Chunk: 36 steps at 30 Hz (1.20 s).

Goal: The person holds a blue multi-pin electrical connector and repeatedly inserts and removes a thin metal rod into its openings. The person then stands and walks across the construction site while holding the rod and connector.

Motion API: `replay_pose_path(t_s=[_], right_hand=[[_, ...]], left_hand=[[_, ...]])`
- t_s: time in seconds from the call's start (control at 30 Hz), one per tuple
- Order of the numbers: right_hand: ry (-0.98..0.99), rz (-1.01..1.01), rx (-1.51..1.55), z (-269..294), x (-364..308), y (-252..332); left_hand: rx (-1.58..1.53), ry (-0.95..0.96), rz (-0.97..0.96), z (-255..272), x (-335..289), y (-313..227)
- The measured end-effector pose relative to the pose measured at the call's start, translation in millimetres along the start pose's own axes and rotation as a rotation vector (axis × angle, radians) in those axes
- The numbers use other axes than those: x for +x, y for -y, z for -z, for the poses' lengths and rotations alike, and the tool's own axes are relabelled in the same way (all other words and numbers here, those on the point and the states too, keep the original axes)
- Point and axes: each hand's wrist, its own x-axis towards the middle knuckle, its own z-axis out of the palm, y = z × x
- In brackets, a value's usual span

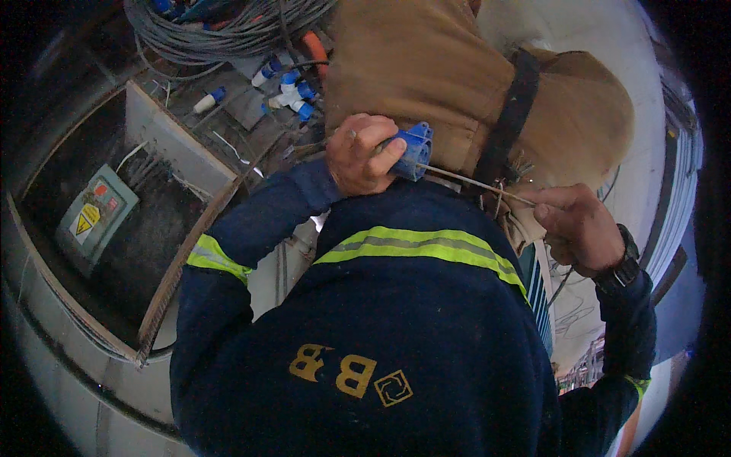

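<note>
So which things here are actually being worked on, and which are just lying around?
In use:
- blue plug, gripped by left hand
- thin wire, pinched by right hand

Lying about:
- spare blue-and-white plugs
- grey cable coil
- open cabinet

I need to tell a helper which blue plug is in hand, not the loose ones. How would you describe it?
Start at the tan cloth bundle at the top centre, above the dark blue jacket with yellow reflective stripes. At its lower left edge, the left hand grips a blue plug, with a thin wire running to the right hand. The other blue connectors lie loose further up left.
</note>
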Motion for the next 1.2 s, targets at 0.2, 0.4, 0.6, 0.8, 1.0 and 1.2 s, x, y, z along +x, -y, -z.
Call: replay_pose_path(t_s=[0.2,0.4,0.6,0.8,1.0,1.2], right_hand=[[-0.207,0.337,-0.307,-18.7,-8.3,-22.7],[-0.201,0.532,-0.951,-23.0,-19.2,-7.0],[-0.171,0.47,-0.503,-20.4,-7.1,-32.5],[0.005,0.055,-0.019,2.1,5.1,-11.7],[-0.041,0.053,-0.029,0.5,7.9,-11.6],[-0.173,0.459,-0.693,-13.0,0.0,-26.2]], left_hand=[[-0.008,-0.036,0.028,-2.3,-2.4,-0.1],[-0.037,0.021,0.024,6.1,0.0,-0.3],[-0.043,0.025,0.017,8.6,5.0,-1.1],[-0.024,0.014,0.014,7.2,2.0,-0.7],[-0.023,0.021,0.016,7.2,-1.2,1.9],[-0.055,0.037,0.011,9.9,2.2,3.0]])
